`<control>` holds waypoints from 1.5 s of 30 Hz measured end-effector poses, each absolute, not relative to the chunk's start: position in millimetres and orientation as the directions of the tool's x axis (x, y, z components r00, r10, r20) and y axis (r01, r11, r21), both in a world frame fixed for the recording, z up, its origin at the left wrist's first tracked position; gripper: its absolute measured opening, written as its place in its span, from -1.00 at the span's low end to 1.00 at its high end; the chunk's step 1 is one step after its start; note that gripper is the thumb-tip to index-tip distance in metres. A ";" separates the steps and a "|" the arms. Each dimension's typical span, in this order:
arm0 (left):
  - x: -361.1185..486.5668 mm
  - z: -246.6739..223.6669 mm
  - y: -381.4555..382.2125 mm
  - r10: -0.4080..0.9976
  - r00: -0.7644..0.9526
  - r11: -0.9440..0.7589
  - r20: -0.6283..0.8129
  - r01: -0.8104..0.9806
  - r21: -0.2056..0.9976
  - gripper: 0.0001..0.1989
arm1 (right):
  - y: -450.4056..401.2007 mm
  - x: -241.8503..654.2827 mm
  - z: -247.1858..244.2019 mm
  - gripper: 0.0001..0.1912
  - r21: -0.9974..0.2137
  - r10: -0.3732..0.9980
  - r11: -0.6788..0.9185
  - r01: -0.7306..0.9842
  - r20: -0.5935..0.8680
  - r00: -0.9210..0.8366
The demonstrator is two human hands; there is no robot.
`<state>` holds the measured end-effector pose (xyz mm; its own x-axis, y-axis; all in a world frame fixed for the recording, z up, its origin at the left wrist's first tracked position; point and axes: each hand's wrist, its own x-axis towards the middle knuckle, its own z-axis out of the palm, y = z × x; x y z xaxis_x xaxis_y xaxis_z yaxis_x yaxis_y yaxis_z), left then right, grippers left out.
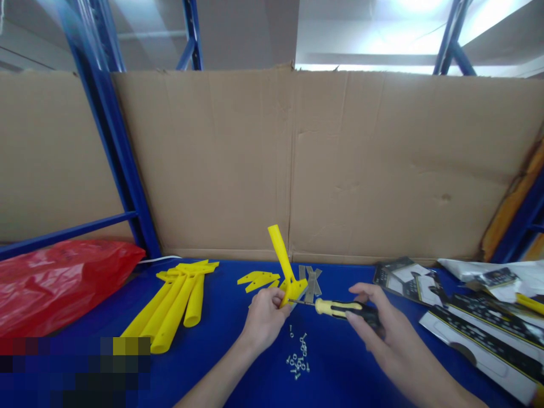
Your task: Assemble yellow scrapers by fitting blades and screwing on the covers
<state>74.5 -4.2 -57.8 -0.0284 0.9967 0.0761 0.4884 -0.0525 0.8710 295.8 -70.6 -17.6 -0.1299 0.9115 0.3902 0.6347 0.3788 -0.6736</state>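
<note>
My left hand [266, 317] is closed around the wide head of a yellow plastic scraper handle [279, 249], whose tube points up and slightly left. A strip of grey metal shows along the head's right side. My right hand [382, 328] holds a screwdriver [340, 309] with a cream and black grip, lying level; thumb and rear fingers touch the grip while the index finger is lifted off. Its shaft reaches to the head by my left fingers; the exact contact at the tip is too small to tell. Small screws and nuts [298, 360] lie below, between my forearms.
Several yellow scraper handles [174, 306] lie at left beside a red plastic bag [68, 283]. Flat yellow plates [258, 279] and grey metal blades [312, 280] lie behind my hands. Black and white packaging [480, 345] covers the right side. A cardboard panel [289, 164] stands behind the blue table.
</note>
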 end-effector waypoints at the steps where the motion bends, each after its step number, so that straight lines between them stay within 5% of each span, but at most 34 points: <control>1: 74.4 -58.0 -4.2 0.997 -0.023 -0.055 0.076 0.493 0.869 -0.87 | -70.4 295.4 -16.0 -0.74 -0.662 0.916 0.362 0.656 0.382 -0.120; 24: 73.2 -61.4 -1.7 0.997 -0.027 -0.047 0.070 0.507 0.861 -0.88 | -72.5 297.9 -19.0 -0.58 -0.608 0.878 0.438 0.662 0.448 -0.170; 45: 71.5 -61.5 -1.5 0.996 -0.023 -0.066 0.091 0.518 0.853 -0.86 | -71.9 297.6 -13.6 -0.78 -0.508 0.853 0.492 0.707 0.446 -0.273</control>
